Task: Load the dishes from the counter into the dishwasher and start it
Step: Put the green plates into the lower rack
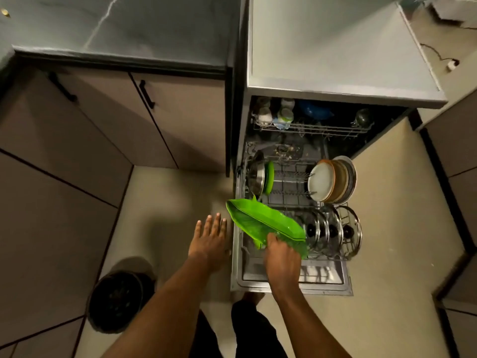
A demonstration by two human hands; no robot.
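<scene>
My right hand grips a long green leaf-shaped tray by its near end, holding it tilted over the front left of the pulled-out lower rack. My left hand hovers with fingers spread, holding nothing, just left of the dishwasher's open door. The lower rack holds upright plates at the right, a steel pan with a green plate at the left, and glass lids at the front right. The upper rack carries cups and a blue bowl.
A grey counter tops the dishwasher, and another dark counter lies to the left above cabinet doors. A round black bin stands on the floor at the lower left. My legs are below the door.
</scene>
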